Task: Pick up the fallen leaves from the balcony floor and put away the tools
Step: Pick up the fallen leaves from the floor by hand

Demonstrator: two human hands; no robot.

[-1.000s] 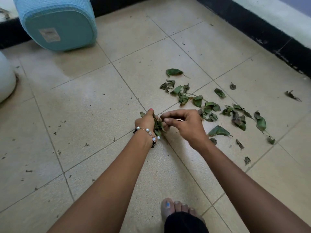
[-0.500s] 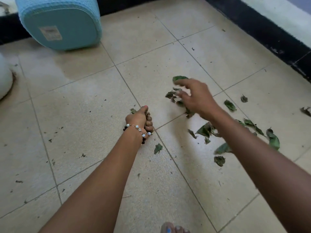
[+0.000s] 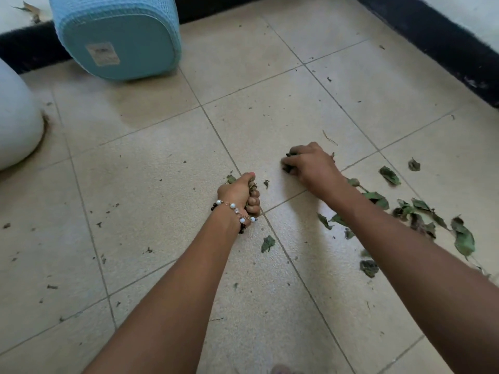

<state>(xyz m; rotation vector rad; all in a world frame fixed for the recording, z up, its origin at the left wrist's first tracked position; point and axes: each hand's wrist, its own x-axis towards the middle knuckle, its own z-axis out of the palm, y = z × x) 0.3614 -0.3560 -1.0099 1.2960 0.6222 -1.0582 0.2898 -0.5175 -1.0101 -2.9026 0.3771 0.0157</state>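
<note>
both my arms are stretched out in front of me, low to the ground. my left hand (image 3: pixel 239 194) is balled into a tight fist, thumb up, beaded bracelet (image 3: pixel 234 211) on the wrist. my right hand (image 3: pixel 307 166) is palm down, fingers curled under, knuckles up

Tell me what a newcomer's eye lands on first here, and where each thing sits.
Two bare arms reach to mid-floor: the left hand, in a beaded bracelet, grips a bunch of leaves, and the right hand closes on more. Loose green leaves litter the tiles at right. An overturned blue basket lies top left.
</note>
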